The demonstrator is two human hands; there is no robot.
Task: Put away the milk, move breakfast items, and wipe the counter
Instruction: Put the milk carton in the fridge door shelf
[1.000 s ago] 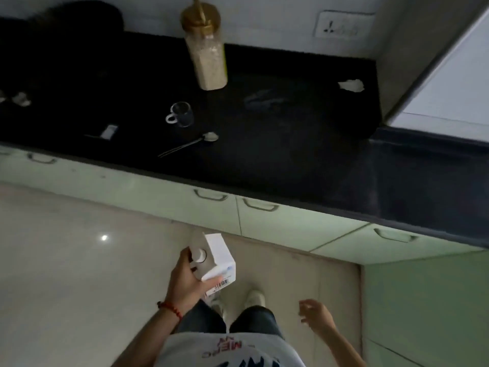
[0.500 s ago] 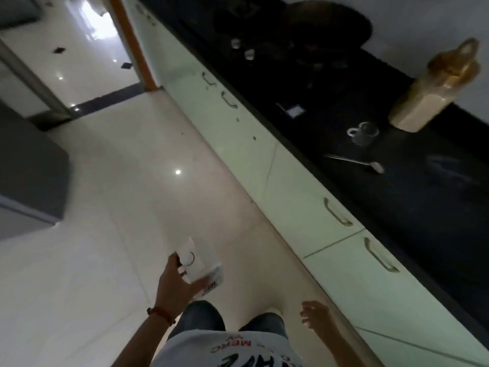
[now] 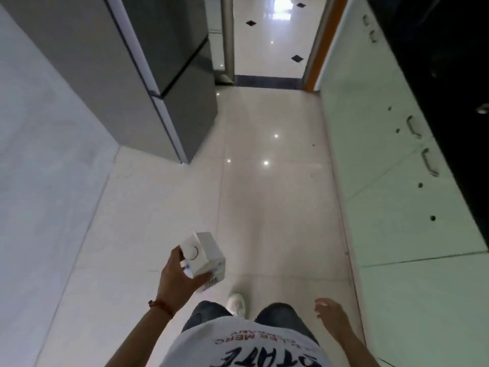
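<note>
Straight ahead: bare tile floor (image 3: 277, 197) runs to a doorway (image 3: 270, 41); grey fridge (image 3: 169, 75) stands left, doors closed; pale green cabinets (image 3: 391, 181) with metal handles line the right, under a black counter (image 3: 455, 75). Left hand (image 3: 177, 276) grips the white milk carton (image 3: 203, 255) from below, fingers curled round its base, round cap up, held over the floor in front of the legs. Right hand (image 3: 330, 313) hangs loose, fingers relaxed, holding nothing. One white shoe (image 3: 236, 304) shows between the knees; the other is hidden. Counter is cut off at the frame edge, contents too dark to make out. Carton print blurred, unreadable. Shirt text upside down, partly reads "MERC".
</note>
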